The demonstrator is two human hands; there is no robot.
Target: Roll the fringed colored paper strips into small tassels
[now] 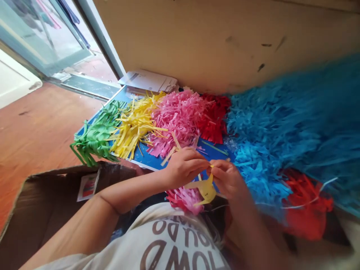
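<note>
The left hand [184, 167] and the right hand [226, 179] are both gripping a curled yellow paper piece [206, 189], their fingers closing on it from either side just above the person's lap. The paper is thin and creased, bending into a loose, irregular shape with narrow ends sticking out and small dark marks on its surface. A pink-and-red paper tassel [184, 198] is sitting directly below the hands, its fine strips splaying out against the person's white T-shirt [168, 240].

Beyond the hands, shredded paper fringes are lying across a blue worktop [152, 161] in dense, shaggy bands: green [97, 135], yellow [136, 127], pink [177, 120] and red [213, 118]. Loose yellow strips are spilling past the worktop's near edge, while the green fringe is hanging over its corner. A much larger blue fringe [281, 112] is billowing along the right, with an orange-red fringe [306, 202] beside it. Only a narrow strip of blue surface is showing between the hands and the fringes. Left of the arms, an open cardboard box [56, 202] is standing against a reddish-brown floor [42, 120], leaving a stretch of floor open beyond its flap.
</note>
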